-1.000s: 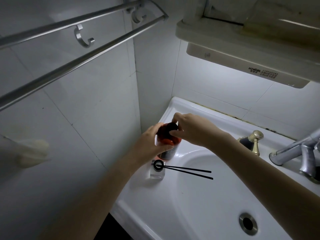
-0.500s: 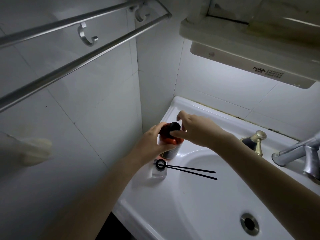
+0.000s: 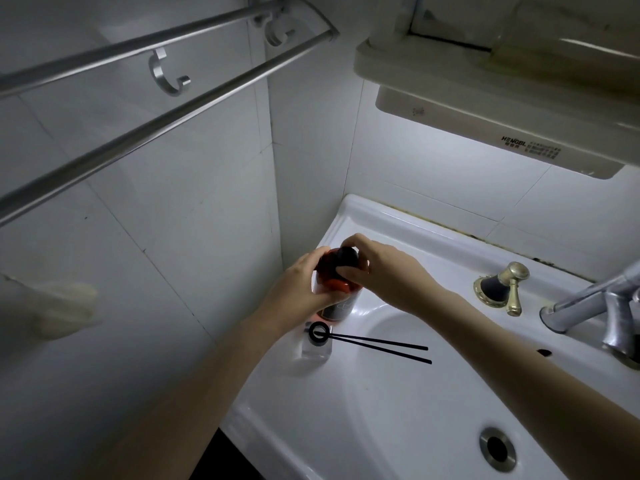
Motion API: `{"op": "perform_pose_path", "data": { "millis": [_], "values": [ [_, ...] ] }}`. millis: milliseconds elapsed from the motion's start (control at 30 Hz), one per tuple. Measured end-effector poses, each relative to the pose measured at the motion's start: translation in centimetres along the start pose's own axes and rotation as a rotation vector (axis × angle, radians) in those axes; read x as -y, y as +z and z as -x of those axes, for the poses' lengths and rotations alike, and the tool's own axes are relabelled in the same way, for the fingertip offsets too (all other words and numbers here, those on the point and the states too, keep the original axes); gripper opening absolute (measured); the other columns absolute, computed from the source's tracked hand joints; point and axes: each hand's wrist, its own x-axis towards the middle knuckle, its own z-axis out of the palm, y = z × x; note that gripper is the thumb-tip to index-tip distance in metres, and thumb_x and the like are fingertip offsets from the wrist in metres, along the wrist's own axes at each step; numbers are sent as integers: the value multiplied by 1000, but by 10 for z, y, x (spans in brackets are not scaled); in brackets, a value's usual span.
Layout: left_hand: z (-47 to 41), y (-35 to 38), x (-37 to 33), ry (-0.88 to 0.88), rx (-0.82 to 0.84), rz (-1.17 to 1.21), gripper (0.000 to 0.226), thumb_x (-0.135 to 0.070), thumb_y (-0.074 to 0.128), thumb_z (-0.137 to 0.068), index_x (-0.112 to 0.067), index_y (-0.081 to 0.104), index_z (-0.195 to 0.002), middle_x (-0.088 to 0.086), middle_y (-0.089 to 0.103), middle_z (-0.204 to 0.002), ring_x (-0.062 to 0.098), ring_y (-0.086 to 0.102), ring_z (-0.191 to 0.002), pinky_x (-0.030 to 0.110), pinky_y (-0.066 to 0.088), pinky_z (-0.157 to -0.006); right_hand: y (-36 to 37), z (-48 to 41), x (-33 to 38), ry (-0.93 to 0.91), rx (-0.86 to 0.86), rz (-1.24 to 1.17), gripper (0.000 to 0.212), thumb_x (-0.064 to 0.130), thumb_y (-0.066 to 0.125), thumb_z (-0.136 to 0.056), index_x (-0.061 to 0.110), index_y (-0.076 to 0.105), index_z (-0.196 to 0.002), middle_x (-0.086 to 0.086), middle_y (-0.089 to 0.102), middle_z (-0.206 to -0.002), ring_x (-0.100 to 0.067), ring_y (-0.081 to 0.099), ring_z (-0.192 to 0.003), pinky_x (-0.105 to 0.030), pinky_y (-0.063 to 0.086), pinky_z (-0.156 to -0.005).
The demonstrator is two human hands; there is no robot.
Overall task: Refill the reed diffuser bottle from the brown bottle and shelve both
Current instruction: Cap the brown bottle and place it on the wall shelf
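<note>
The brown bottle [image 3: 330, 271] stands upright on the sink's left rim, near the wall corner. My left hand [image 3: 301, 289] grips its body from the left. My right hand [image 3: 377, 268] pinches the bottle's black cap [image 3: 347, 255] with thumb and fingers curled round it. Just in front stands the small clear reed diffuser bottle [image 3: 317, 346] with a black ring at its neck. Two black reeds [image 3: 381, 346] lie beside it, pointing right over the basin.
The white sink [image 3: 398, 410] has a drain [image 3: 497, 448] at the front right. A brass knob [image 3: 502, 287] and a chrome tap [image 3: 595, 299] stand on its back rim. A shelf unit [image 3: 485, 91] hangs above; a towel rail [image 3: 156, 116] crosses the left wall.
My right hand's fingers have shifted round the cap, with the forefinger now arched over its top. The bottles and reeds stay where they were.
</note>
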Motion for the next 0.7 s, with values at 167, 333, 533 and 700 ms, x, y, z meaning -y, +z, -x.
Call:
{"op": "perform_pose_path", "data": {
  "millis": [167,333,533,700],
  "values": [
    [-1,1,6,-6,18,4,68,-31,73,-72,-25,38,-130,-1,53,-128,14,48,-118,34,40,-101,11,14,-16,94,34,-238,52,51,46,-85,25,36,-128,17,49,-89,-1,49,-74,-21,37,-66],
    [0,3,14,-65,44,-1,86,-35,73,-71,-27,21,-140,-2,42,-140,14,42,-125,29,33,-101,25,25,-37,164,106,-355,59,51,49,-84,21,36,-132,4,48,-109,-1,51,-82,-18,39,-72],
    [1,3,22,-131,82,6,90,-36,74,-70,-27,20,-140,-2,42,-140,14,42,-126,34,34,-104,45,25,-42,104,195,-452,59,36,66,-79,33,34,-128,12,42,-117,1,47,-97,-5,40,-74],
    [4,3,24,-159,73,33,80,-36,74,-70,-30,29,-136,-5,48,-134,12,44,-123,36,39,-102,53,16,-28,-41,116,-698,65,9,76,-70,44,45,-115,30,55,-112,14,51,-103,-4,39,-82]
  ]
}}
